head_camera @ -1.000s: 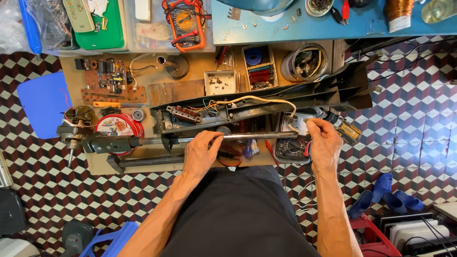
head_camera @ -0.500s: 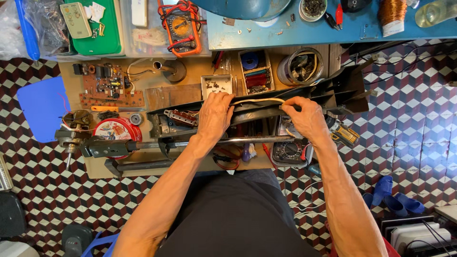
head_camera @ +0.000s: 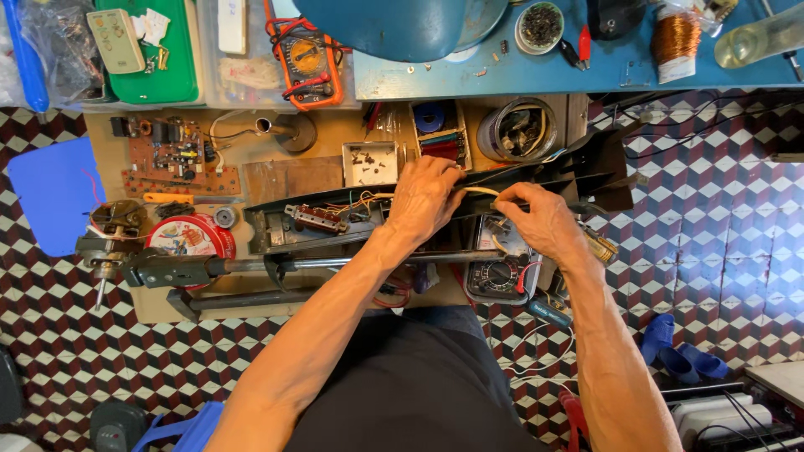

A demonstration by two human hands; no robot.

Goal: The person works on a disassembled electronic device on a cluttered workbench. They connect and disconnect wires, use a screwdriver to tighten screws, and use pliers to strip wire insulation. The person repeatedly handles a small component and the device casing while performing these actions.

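Checkered floor tiles [head_camera: 720, 251] in maroon, black and white surround a low wooden work board [head_camera: 285, 176], worn and scratched, crowded edge to edge. A blue tabletop [head_camera: 519, 71] runs along the far side, carrying a copper wire spool [head_camera: 675, 38] and a small round dish of parts [head_camera: 540, 23].

Long black plastic housing [head_camera: 586, 172], hard and matte, lies across the board at a slight tilt; its open trough shows a brown switch block [head_camera: 316, 218] and thin coloured wires. A cream-coloured cable [head_camera: 479, 191] arcs out of the trough.

Left hand [head_camera: 425, 197]: fingers curled and pressed down on the housing's upper edge, fingertips close together over the wires; whether they pinch one I cannot tell. Right hand [head_camera: 543, 222]: thumb and forefinger pinched together at the end of the cream cable, just beside the left hand. Both hands sit at the middle of the housing.

Near edge: a grey metal rod [head_camera: 335, 264] runs parallel to the housing, just below it, under the left forearm. An analogue multimeter [head_camera: 500, 269] lies beneath the right wrist. A red round tin [head_camera: 191, 237] and a bare circuit board [head_camera: 172, 155] fill the left end. Little free board shows; open room is only on the floor to the right.
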